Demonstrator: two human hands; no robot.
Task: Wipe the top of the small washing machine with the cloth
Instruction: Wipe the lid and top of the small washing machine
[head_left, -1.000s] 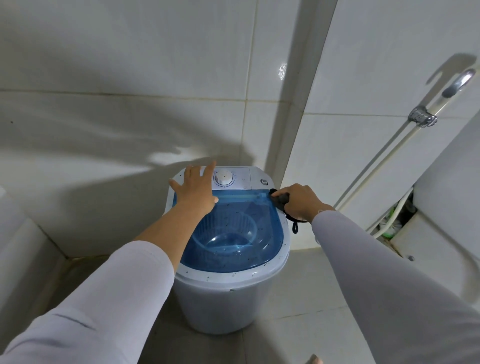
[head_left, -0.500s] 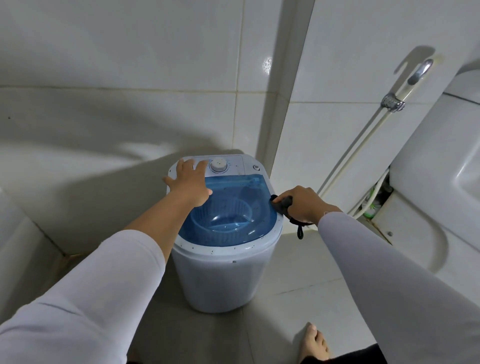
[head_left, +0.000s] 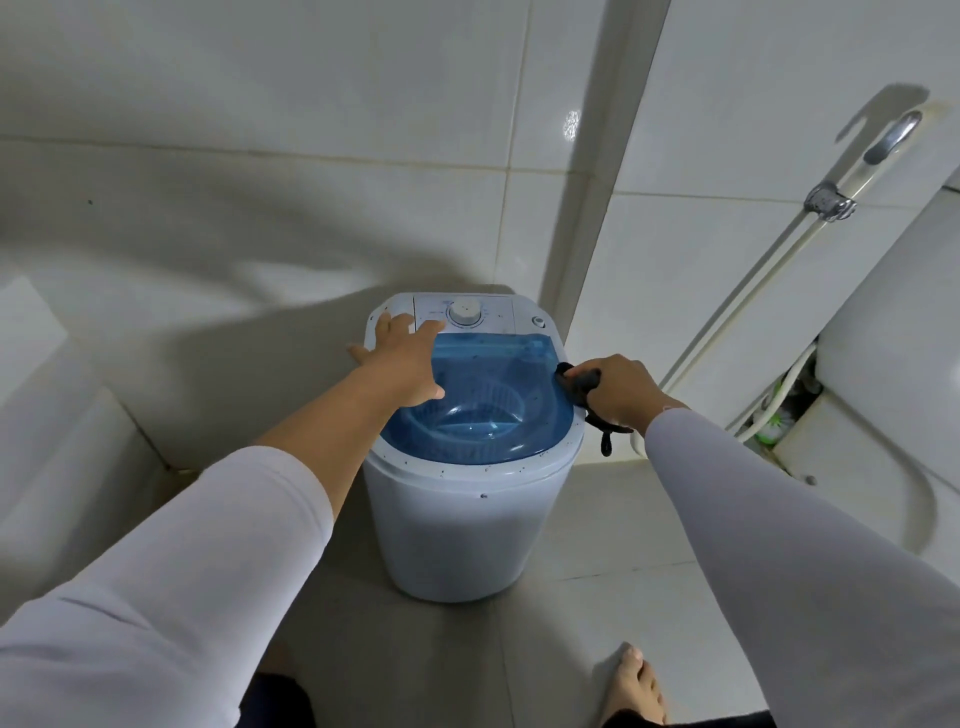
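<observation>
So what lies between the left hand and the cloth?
Head view: only the blue lid, speckled with dark spots, lies between the left hand and the cloth.

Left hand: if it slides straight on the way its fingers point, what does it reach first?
Probably the white dial. The left hand lies flat on the washing machine, fingers aimed up and right toward it. Depth is unclear.
</observation>
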